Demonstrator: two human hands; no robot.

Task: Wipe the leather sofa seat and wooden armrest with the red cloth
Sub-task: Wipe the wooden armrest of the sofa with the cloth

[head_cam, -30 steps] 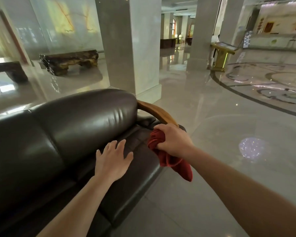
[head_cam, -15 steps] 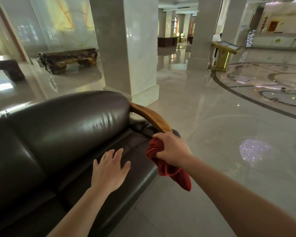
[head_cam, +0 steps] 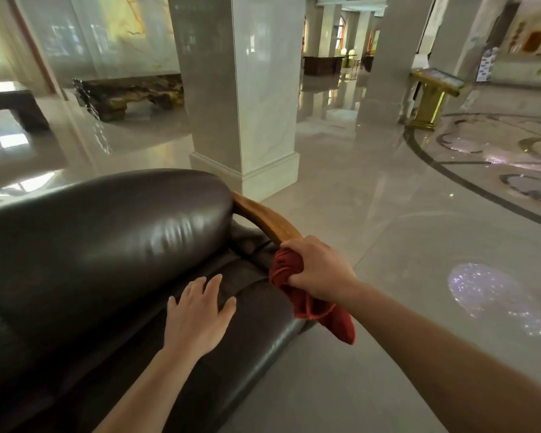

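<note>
A dark brown leather sofa (head_cam: 100,245) fills the lower left, with its seat cushion (head_cam: 263,345) running toward the front right. A curved wooden armrest (head_cam: 263,220) rises at the sofa's right end. My right hand (head_cam: 319,270) grips the bunched red cloth (head_cam: 313,301) against the lower end of the armrest; a tail of cloth hangs below my wrist. My left hand (head_cam: 197,314) rests flat on the seat cushion with fingers spread, just left of the cloth.
A marble pillar (head_cam: 241,89) stands right behind the armrest. Polished floor (head_cam: 403,245) stretches to the right. A carved wooden bench (head_cam: 132,92) sits at the back left, a gold lectern (head_cam: 431,95) at the back right.
My right hand with the cloth has stayed at the armrest's lower end. The view has shifted a little, and my left hand remains flat on the seat.
</note>
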